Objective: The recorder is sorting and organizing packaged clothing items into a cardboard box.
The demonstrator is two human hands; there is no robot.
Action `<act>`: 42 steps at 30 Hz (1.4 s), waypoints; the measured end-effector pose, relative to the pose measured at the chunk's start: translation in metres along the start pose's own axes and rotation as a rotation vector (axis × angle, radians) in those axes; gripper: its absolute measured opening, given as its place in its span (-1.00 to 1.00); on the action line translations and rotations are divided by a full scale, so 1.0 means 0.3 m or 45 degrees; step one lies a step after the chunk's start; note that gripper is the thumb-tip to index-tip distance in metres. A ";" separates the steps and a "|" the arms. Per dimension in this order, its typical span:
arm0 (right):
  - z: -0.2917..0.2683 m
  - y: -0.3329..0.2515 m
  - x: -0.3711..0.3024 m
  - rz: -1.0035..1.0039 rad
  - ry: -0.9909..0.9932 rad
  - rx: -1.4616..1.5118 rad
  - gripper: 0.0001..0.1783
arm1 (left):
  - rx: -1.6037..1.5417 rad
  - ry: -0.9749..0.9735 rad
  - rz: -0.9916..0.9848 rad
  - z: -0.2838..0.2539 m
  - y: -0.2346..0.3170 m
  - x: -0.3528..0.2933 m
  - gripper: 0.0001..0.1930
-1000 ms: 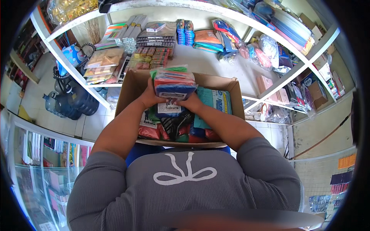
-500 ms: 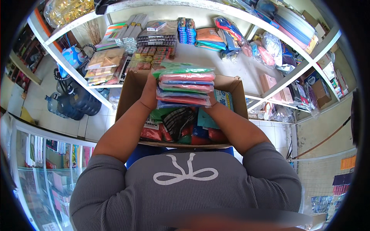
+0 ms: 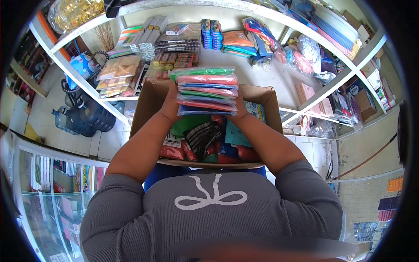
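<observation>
Between both hands I hold a stack of clear plastic packets [image 3: 207, 92] with green, pink, red and blue contents, above the open cardboard box [image 3: 144, 105]. My left hand [image 3: 171, 99] grips the stack's left side, its fingers mostly hidden. Against the right side presses my right hand [image 3: 239, 107], also partly hidden behind the packets. Inside the box below lie a black-and-white striped cloth [image 3: 201, 136], red plastic-wrapped packets [image 3: 171, 151] and a light-blue package [image 3: 237, 134].
Ahead is a white shelf [image 3: 222, 65] with stacked boxes, envelopes [image 3: 117, 70] and bagged goods [image 3: 301, 61]. Large blue water bottles [image 3: 94, 115] stand on the floor at left. A glass display case [image 3: 52, 205] is at lower left.
The packet stack has shifted slightly left and its layers look more evenly aligned. Both hands have moved with it, still gripping its sides.
</observation>
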State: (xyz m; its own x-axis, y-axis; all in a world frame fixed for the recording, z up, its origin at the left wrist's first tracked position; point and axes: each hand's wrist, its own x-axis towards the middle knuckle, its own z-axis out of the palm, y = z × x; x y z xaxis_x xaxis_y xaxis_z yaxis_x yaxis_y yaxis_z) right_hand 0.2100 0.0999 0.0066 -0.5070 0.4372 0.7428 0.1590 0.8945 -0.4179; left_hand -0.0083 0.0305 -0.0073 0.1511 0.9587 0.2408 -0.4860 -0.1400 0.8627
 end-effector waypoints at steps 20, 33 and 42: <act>0.003 -0.074 0.028 1.505 -0.384 1.644 -0.56 | 0.299 0.689 -0.380 0.193 0.109 -0.004 -0.35; -0.002 -0.001 0.092 1.426 -0.175 1.669 -0.48 | 0.399 0.577 -0.196 0.105 0.102 0.003 0.08; -0.097 0.536 0.344 1.589 0.023 1.529 -0.65 | 1.256 0.545 -0.015 0.079 0.035 0.009 -0.23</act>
State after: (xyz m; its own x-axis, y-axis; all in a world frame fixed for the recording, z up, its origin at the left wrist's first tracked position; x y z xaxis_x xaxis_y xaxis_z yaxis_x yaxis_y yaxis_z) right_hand 0.2079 0.2915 0.0313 -0.5695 0.7640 -0.3031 -0.2568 -0.5157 -0.8174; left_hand 0.0074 0.0259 0.0129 -0.2561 0.9415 0.2192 0.4516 -0.0840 0.8883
